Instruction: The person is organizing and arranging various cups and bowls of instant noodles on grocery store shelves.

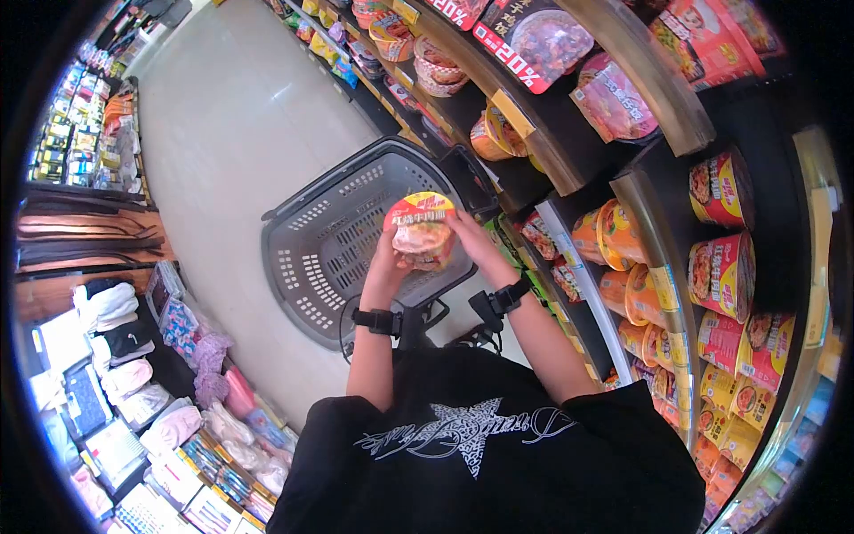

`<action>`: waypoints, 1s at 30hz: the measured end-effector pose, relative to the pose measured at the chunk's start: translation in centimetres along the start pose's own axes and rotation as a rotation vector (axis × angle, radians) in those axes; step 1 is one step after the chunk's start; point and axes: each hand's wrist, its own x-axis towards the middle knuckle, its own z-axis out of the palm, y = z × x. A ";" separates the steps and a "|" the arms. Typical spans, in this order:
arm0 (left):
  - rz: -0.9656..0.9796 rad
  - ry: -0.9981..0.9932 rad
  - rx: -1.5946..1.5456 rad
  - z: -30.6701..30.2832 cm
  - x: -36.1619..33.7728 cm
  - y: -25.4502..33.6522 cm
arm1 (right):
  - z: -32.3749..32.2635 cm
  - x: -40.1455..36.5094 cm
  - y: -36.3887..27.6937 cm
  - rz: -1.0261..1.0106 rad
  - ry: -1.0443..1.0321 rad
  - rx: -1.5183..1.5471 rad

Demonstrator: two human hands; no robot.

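Between both hands I hold an instant noodle cup (pixel 420 233) with a red and yellow lid, its top turned up toward the head camera. My left hand (pixel 388 256) grips it from the left and below. My right hand (pixel 466 233) has its fingers on the upper right of the rim. Beneath the cup is a grey plastic shopping basket (pixel 307 227) with slotted walls, part of it hidden by my hands and the cup. No goods show in the visible part of the basket.
On the right, shelves hold several instant noodle cups (pixel 721 276) in red, orange and yellow. A cardboard 20% sign (pixel 534 44) hangs by the upper shelf. To the left stands a display with socks (pixel 124 378) and packaged goods. A pale floor aisle (pixel 213 133) runs between them.
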 end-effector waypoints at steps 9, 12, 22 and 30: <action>0.074 -0.027 -0.270 -8.7 8.5 -9.1 | 1.7 3.5 8.9 0.296 -0.023 0.156; -0.051 0.063 -0.149 -9.1 8.0 -10.2 | 0.6 4.1 12.0 0.423 -0.111 0.142; 0.537 0.725 0.645 0.5 3.8 -3.6 | -6.5 -5.5 3.6 0.127 0.138 0.091; 1.013 0.040 0.386 22.8 -6.7 2.1 | -12.4 -22.1 -9.6 -0.693 0.520 0.201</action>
